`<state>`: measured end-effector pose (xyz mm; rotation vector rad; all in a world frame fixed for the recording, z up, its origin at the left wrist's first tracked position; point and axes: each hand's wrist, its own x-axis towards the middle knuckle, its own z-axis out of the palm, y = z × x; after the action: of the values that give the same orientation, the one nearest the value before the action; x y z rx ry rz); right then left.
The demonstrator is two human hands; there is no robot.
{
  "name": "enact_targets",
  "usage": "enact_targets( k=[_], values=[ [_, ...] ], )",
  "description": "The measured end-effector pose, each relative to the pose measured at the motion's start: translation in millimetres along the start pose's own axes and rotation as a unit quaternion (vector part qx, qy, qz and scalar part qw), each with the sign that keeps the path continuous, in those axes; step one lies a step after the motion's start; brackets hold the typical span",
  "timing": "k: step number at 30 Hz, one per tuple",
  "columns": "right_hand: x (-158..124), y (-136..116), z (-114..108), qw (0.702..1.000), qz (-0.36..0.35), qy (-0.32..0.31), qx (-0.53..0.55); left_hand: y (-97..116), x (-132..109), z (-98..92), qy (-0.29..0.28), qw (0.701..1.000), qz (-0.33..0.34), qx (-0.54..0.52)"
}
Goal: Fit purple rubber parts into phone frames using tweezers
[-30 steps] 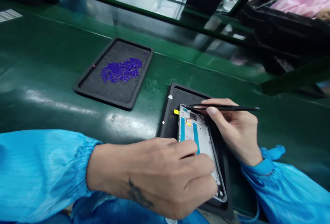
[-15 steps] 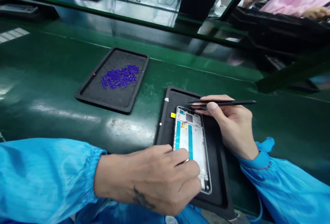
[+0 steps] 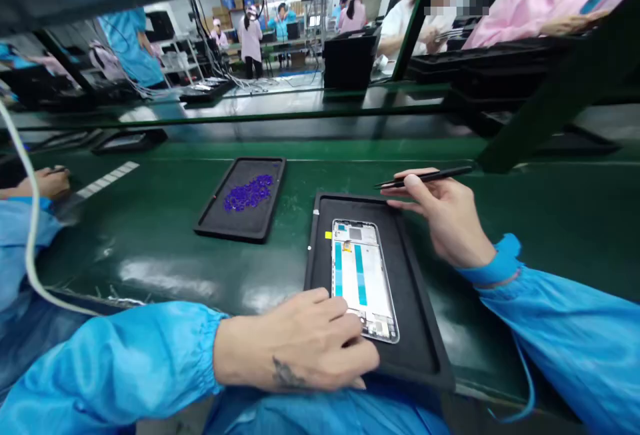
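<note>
The right hand point(image 3: 447, 218) has its grip closed on black tweezers point(image 3: 425, 178), held just above the edge of a black tray point(image 3: 415, 335). The left hand point(image 3: 305, 348) lies with its fingers on the lower end of a smartphone frame point(image 3: 363, 268); whether it grips, I cannot tell. The frame lies flat in the tray, on a green worktop point(image 3: 150, 268), near a second tray point(image 3: 250, 226) of small blue parts point(image 3: 249, 193).

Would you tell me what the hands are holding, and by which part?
The right hand pinches black tweezers mid-shaft between thumb and fingers; the left hand rests on the lower end of a phone frame.
</note>
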<state>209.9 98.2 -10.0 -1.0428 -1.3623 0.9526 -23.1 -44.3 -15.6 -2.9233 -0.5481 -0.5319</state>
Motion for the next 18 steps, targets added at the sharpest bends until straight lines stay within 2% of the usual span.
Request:
enact_targets(
  k=[4, 6, 8, 10, 12, 18],
  values=[
    [-0.1, -8.7, -6.7, 1.000, -0.010, 0.013, 0.022, 0.0, -6.6, 3.1, -0.043, 0.997, -0.012, 0.070],
    [-3.4, -13.6, -9.8, 0.999, -0.022, 0.014, 0.032, -8.4, -5.3, 6.4, -0.072, 0.992, -0.019, 0.102],
    [-8.3, -18.1, -14.0, 0.998, -0.040, 0.010, 0.039, -23.0, -0.2, 8.0, -0.132, 0.982, -0.046, 0.124],
    [-14.2, -21.7, -19.3, 0.997, -0.068, 0.004, 0.031, -42.4, 8.7, 7.7, -0.191, 0.968, -0.085, 0.136],
    [-20.7, -24.1, -25.0, 0.995, -0.102, 0.000, 0.008, -64.8, 20.5, 6.5, -0.226, 0.956, -0.114, 0.148],
    [-39.5, -21.1, -32.0, 0.983, -0.158, -0.043, -0.084, -148.5, 60.5, 8.6, -0.250, 0.931, -0.177, 0.199]
  ],
)
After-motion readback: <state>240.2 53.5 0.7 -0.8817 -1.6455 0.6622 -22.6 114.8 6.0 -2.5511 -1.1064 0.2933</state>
